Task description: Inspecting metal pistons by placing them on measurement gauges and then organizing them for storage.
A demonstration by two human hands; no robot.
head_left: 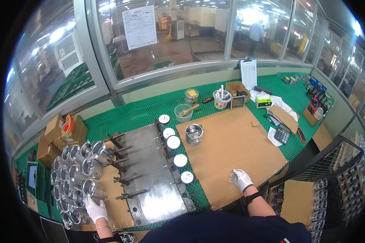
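My left hand (96,209), in a white glove, is at the near end of a cluster of metal pistons (75,174) on the left. Its fingers close on the lower rim of one shiny piston (92,188); the fingertips are partly hidden. My right hand (241,179), also gloved, is low over a brown cardboard sheet (231,150), fingers apart and pointing left, their tips greyish. No held thing can be made out there. A single piston (194,133) stands on the sheet's far left part, away from both hands.
Between my hands lies a metal plate (150,162) with dark clamp-like stands and several round dial gauges (173,142). Behind are a clear bowl (184,113) with a brush, a pen tub (222,99) and a calculator (282,134). A black wire rack (328,160) stands at right.
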